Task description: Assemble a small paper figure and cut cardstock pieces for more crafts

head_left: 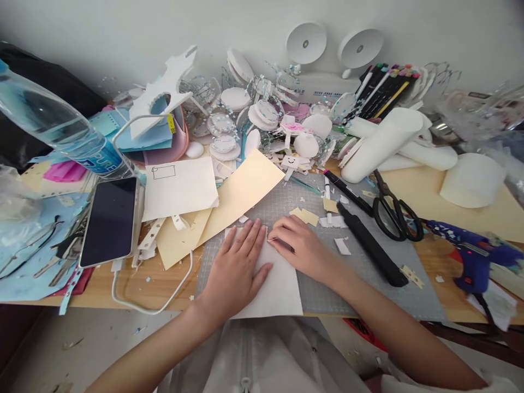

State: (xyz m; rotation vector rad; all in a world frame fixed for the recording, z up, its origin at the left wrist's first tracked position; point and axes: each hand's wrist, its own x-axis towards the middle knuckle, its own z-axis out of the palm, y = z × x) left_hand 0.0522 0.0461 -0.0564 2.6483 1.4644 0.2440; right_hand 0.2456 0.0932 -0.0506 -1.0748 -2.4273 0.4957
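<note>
My left hand [237, 267] lies flat, fingers stretched out, pressing down a white sheet of paper [278, 289] on the grey cutting mat [356, 295]. My right hand [301, 245] rests on the same sheet's upper right part, fingers curled and pinched at the paper's top edge near my left fingertips. What the pinch holds, beyond the paper's edge, is too small to make out.
A cream card [233, 202] and a white sheet [180, 188] lie behind the mat. A phone [109, 221] with a white cable sits left, beside a water bottle [61, 131]. Black scissors [395, 210], a black knife [370, 245], a blue glue gun [477, 256], foam rolls [388, 142] and markers [387, 87] crowd the right.
</note>
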